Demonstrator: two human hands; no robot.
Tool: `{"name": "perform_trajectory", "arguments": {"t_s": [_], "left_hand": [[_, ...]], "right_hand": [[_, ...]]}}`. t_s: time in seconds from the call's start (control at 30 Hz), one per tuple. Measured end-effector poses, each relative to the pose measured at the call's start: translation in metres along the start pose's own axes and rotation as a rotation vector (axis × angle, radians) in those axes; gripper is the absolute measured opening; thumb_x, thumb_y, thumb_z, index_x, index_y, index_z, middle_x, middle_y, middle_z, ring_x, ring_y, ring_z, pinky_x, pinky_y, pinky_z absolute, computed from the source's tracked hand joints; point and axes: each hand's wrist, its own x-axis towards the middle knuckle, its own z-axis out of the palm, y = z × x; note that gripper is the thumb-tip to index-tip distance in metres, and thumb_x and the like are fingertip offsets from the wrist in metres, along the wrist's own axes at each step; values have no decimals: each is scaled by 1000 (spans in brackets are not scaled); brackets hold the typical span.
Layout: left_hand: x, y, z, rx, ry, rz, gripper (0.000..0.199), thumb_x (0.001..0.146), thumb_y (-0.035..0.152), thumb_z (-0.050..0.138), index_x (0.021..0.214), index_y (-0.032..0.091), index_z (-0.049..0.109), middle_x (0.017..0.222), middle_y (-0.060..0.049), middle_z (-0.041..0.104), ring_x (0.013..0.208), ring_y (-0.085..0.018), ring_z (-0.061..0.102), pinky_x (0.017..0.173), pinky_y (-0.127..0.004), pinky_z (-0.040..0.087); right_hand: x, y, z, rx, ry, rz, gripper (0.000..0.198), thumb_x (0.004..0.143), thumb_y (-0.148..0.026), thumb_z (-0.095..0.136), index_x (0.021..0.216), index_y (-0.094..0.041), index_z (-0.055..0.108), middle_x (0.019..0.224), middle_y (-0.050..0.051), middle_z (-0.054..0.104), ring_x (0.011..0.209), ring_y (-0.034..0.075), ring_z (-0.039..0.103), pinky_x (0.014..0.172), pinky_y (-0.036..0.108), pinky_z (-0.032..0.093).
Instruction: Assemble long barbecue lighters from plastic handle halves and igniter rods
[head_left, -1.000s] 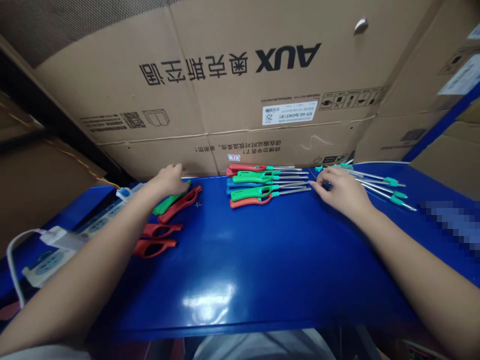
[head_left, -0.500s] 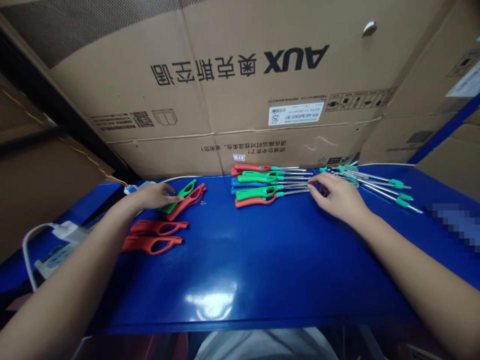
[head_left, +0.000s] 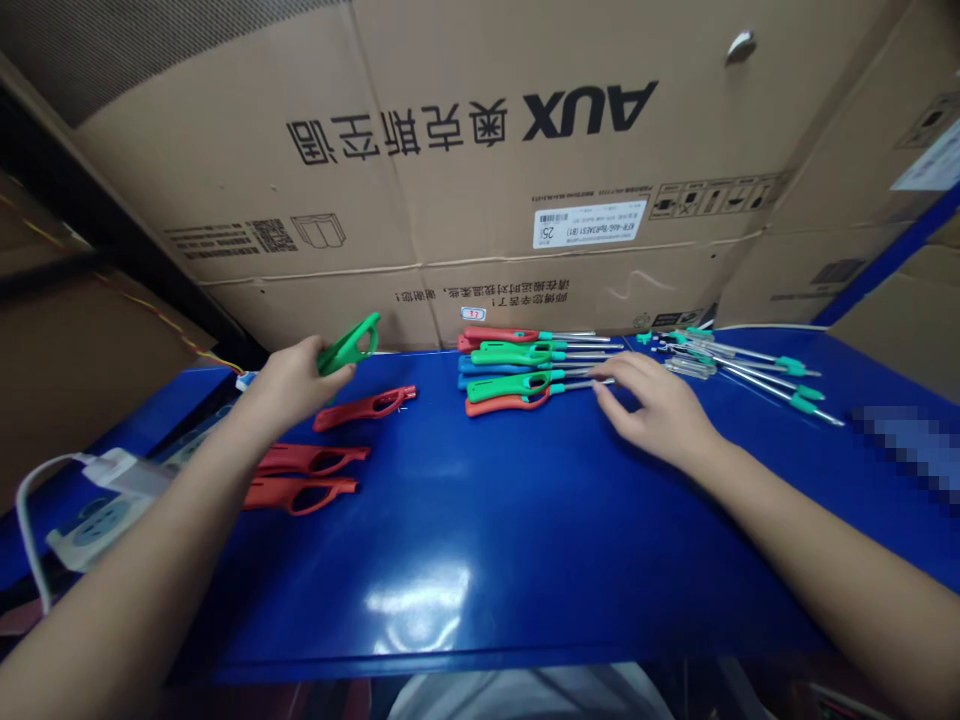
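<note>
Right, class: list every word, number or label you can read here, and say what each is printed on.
"AUX", upside down, large cardboard box.
Chinese brand characters beside it, also upside down, same box.
"25" on the white barcode label; its finer print is too small to read.
Chinese line low on the box: too small to read reliably.

One head-worn camera looks forward and down, close over the blue table [head_left: 480, 520]; cardboard boxes [head_left: 465, 180] fill twelve o'clock. Edges look bent, probably by lens distortion.

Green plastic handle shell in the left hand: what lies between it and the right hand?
Head view: the stack of assembled lighters lies between green shell and right hand.
</note>
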Motion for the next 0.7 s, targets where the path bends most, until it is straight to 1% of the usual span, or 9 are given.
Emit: {"name": "perform_trajectory", "arguments": {"t_s": [0.1, 0.13, 0.2, 0.23, 0.3, 0.4, 0.47, 0.57, 0.7], "left_hand": [[-29, 32, 6, -77, -67, 85, 43, 82, 39, 65, 118, 16, 62, 99, -3, 71, 86, -22, 65, 75, -28, 49], [-40, 43, 12, -137, -136, 147, 41, 80, 37, 66, 116, 19, 63, 99, 0, 72, 85, -20, 66, 74, -26, 50], [-62, 64, 25, -359, -375, 336, 39, 76, 28, 65, 115, 19, 64, 98, -1, 72, 82, -20, 67, 72, -27, 52], [-71, 74, 33, -424, -490, 412, 42, 76, 24, 64, 117, 19, 64, 100, -1, 72, 83, -20, 67, 73, -28, 52], [-85, 87, 48, -495, -617, 500, 46, 74, 17, 63, 120, 21, 64, 101, 0, 73, 83, -19, 68, 72, -28, 53], [-93, 94, 69, -576, -453, 613, 50, 77, 16, 64, 128, 20, 62, 119, -5, 70, 104, -22, 67, 93, -33, 52], [-93, 92, 80, -585, -369, 680, 54, 81, 19, 66, 135, 20, 58, 127, -8, 66, 114, -23, 64, 100, -36, 50], [-93, 85, 94, -612, -330, 743, 57, 83, 21, 69, 138, 20, 55, 133, -9, 63, 121, -23, 61, 105, -36, 48], [-95, 82, 101, -603, -291, 763, 53, 85, 19, 68, 137, 21, 56, 132, -9, 62, 122, -22, 59, 106, -37, 48]], "right_hand": [[-2, -20, 5, 29, 16, -233, 26, 93, -21, 59, 119, -20, 62, 114, 13, 67, 105, 25, 65, 90, 42, 54], [-3, -26, 6, 30, 12, -301, 31, 93, -22, 61, 124, -20, 60, 118, 14, 65, 107, 26, 64, 90, 43, 53], [-5, -35, 7, 39, -33, -407, 34, 94, -26, 62, 128, -20, 58, 124, 16, 63, 108, 25, 64, 87, 40, 54], [-7, -39, 7, 44, -78, -446, 32, 96, -28, 61, 127, -20, 59, 124, 16, 63, 105, 23, 65, 84, 37, 54], [-9, -42, 8, 47, -185, -493, 24, 99, -30, 56, 119, -19, 63, 118, 13, 67, 94, 20, 67, 76, 31, 54], [-10, -40, 11, 47, -291, -479, 21, 103, -29, 49, 107, -18, 66, 103, 7, 70, 78, 15, 67, 67, 27, 51], [-11, -34, 13, 47, -319, -428, 23, 104, -29, 46, 102, -18, 66, 99, 6, 70, 74, 14, 66, 65, 27, 50], [-11, -26, 16, 57, -384, -359, 24, 104, -29, 45, 98, -18, 65, 105, 7, 67, 76, 15, 65, 64, 28, 49], [-11, -21, 14, 158, -506, -282, 17, 101, -28, 49, 101, -20, 64, 118, 8, 63, 88, 16, 66, 72, 29, 51]]}}
